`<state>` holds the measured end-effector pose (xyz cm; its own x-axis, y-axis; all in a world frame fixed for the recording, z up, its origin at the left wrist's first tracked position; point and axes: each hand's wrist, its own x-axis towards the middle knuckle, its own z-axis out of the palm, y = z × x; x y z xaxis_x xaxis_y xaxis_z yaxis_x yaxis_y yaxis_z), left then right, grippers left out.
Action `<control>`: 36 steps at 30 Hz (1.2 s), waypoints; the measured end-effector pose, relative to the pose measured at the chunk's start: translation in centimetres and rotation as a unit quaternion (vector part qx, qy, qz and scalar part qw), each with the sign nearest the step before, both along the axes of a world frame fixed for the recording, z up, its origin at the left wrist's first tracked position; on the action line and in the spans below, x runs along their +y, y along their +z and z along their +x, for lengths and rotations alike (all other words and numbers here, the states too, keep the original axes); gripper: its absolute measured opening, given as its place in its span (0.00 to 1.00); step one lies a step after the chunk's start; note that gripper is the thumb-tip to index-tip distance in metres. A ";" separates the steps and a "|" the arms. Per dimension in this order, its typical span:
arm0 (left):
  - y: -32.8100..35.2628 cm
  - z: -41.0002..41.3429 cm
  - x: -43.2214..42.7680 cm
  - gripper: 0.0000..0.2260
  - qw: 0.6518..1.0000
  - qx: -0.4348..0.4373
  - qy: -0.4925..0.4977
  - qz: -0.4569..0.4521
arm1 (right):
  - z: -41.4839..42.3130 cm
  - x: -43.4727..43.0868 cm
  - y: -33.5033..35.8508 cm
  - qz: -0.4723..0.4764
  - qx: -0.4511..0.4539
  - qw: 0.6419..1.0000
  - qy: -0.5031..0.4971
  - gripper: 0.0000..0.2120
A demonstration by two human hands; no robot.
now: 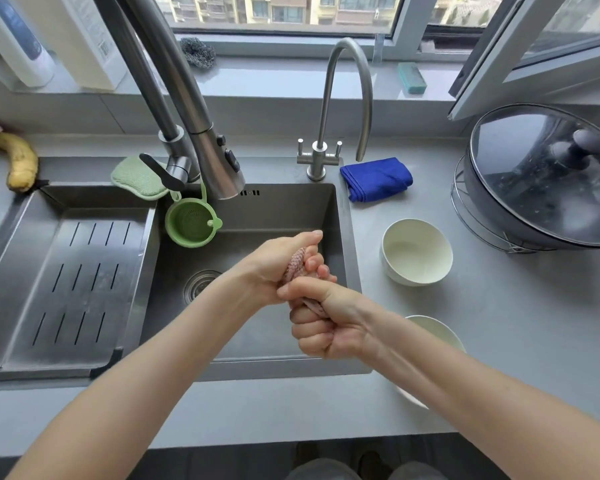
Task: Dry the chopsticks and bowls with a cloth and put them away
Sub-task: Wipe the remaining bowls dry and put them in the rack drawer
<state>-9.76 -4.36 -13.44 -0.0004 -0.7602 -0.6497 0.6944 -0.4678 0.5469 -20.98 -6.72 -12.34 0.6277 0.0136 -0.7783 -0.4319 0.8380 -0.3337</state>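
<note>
Dampness may stay in the pink woven cloth [298,262] if twisting is weak; left hand [278,266] and right hand [328,325] both clench it over the grey steel sink [284,209], white round bowls [417,252] just right of it.

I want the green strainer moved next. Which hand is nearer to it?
Left. The left hand is right of the green strainer, over the sink; the right hand is farther right and closer to the person. Both grip a pink cloth.
</note>
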 end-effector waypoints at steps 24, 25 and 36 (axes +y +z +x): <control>0.1 2.1 -2.7 0.19 0.968 -0.174 -0.166 0.073 | 0.3 -1.5 -0.6 -0.071 0.022 0.997 0.010 0.08; -0.1 2.6 -2.8 0.21 0.970 -0.170 -0.169 0.052 | 0.1 -1.8 -0.5 -0.076 0.009 0.997 -0.007 0.06; -5.8 -1.9 1.4 0.16 0.919 -0.295 -0.225 0.133 | -6.0 -6.7 0.9 -0.360 -0.038 0.927 -0.101 0.12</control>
<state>-11.61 -2.99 -19.19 0.1364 -0.5833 -0.8008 0.0181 -0.8067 0.5907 -26.96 -13.46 -11.40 0.6142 -0.6161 -0.4932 -0.2427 0.4473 -0.8608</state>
